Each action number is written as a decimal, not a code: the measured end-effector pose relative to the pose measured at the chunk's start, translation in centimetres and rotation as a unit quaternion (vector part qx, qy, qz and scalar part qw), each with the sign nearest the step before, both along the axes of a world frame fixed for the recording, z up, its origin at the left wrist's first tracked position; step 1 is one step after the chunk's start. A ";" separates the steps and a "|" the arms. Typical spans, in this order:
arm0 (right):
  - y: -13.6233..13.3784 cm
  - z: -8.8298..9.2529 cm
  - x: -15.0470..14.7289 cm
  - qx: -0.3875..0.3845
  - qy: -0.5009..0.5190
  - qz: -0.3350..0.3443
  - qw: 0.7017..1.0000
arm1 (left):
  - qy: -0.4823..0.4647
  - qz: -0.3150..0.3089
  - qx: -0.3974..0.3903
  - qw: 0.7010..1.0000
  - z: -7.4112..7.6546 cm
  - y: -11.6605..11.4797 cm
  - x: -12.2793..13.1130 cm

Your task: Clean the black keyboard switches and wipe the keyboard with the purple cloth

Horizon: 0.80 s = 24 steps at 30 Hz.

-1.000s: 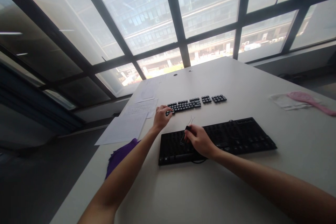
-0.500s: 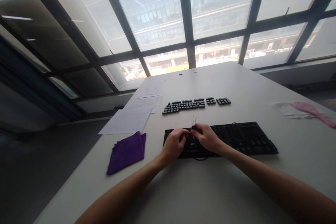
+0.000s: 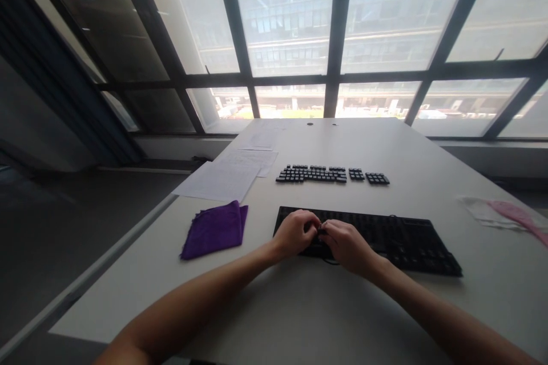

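A black keyboard [image 3: 398, 239] with its keycaps taken off lies on the white table. Over its left part, my left hand [image 3: 297, 232] and my right hand [image 3: 346, 242] meet with fingertips almost touching. The fingers of my left hand are curled into a pinch, and what they hold is too small to make out. My right hand is closed too, around a wire keycap puller now mostly hidden by the fingers. Beyond the keyboard, the loose black keycaps [image 3: 312, 174] stand in rows, grouped in keyboard order.
A folded purple cloth [image 3: 214, 231] lies left of the keyboard. Behind it are white paper sheets [image 3: 220, 179]. At the right rest a pink item [image 3: 514, 214] and a thin white cloth or bag [image 3: 479, 211]. Large windows rise past the table's [image 3: 334, 142] far edge.
The wire loops of the keycap puller, which pointed up from my right hand, no longer show. My hands have drawn closer together, and the camera view has tilted and shifted.
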State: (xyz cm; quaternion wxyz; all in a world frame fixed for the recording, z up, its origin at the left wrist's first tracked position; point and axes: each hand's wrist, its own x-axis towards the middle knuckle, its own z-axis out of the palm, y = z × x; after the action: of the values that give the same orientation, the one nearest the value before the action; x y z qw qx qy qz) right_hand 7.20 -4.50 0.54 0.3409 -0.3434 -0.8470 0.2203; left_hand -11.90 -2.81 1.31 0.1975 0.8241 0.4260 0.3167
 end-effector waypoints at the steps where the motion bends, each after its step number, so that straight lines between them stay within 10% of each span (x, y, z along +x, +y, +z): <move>1: 0.0 -0.3 0.1 -0.004 0.007 -0.004 1.000 | 0.020 -0.025 -0.006 0.999 0.3 -0.1 -0.2; 5: 0.0 -0.9 0.1 -0.067 0.076 -0.048 0.994 | 0.060 -0.096 -0.021 0.993 0.9 -0.5 -0.8; 15: 0.6 -0.6 0.3 -0.177 0.208 -0.109 0.956 | 0.004 -0.047 -0.037 0.998 0.0 -0.5 0.2; 24: 0.1 -0.4 0.1 -0.098 0.165 -0.146 0.971 | -0.061 -0.013 -0.014 0.998 -0.7 -1.0 0.3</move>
State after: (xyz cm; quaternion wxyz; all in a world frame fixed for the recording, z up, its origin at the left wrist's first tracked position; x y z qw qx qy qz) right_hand 7.30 -4.42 0.10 0.4687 -0.4542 -0.6942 0.3036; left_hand -11.64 -3.77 0.65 0.2390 0.8056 0.4071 0.3580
